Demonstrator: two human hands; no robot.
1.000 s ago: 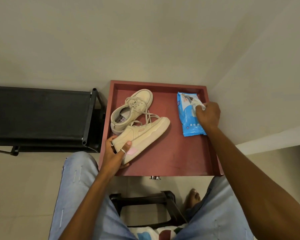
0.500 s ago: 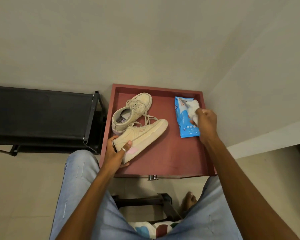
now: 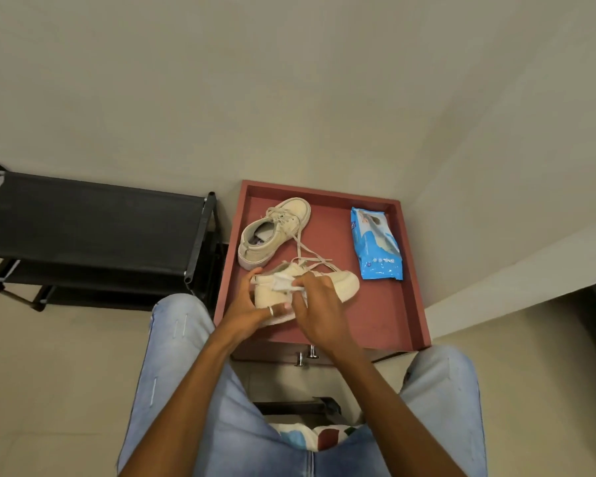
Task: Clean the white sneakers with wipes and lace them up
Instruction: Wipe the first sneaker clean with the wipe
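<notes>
On the red wooden tray [image 3: 408, 270], the left hand [image 3: 246, 304] grips the near cream canvas sneaker [image 3: 338, 280] by its heel; the right hand [image 3: 319, 304] pinches a crumpled white wipe [image 3: 283, 283] against it. Cleaning looks barely begun; the far cream sneaker [image 3: 272, 232] lies behind, laces [image 3: 301, 247] loose.

This is a room in a home. Two plain cream walls [image 3: 289, 98] meet in a corner above a pale floor [image 3: 49, 373], with a white skirting [image 3: 513, 280] along the right wall. A black fabric shoe rack [image 3: 93, 232] stands against the far wall. Just beside it is a small red tabletop [image 3: 369, 315] with a raised rim, carrying sneakers [image 3: 272, 232] and a wipes pack [image 3: 375, 246]. A person in jeans [image 3: 186, 356] sits on a patterned cushion [image 3: 310, 437].
</notes>
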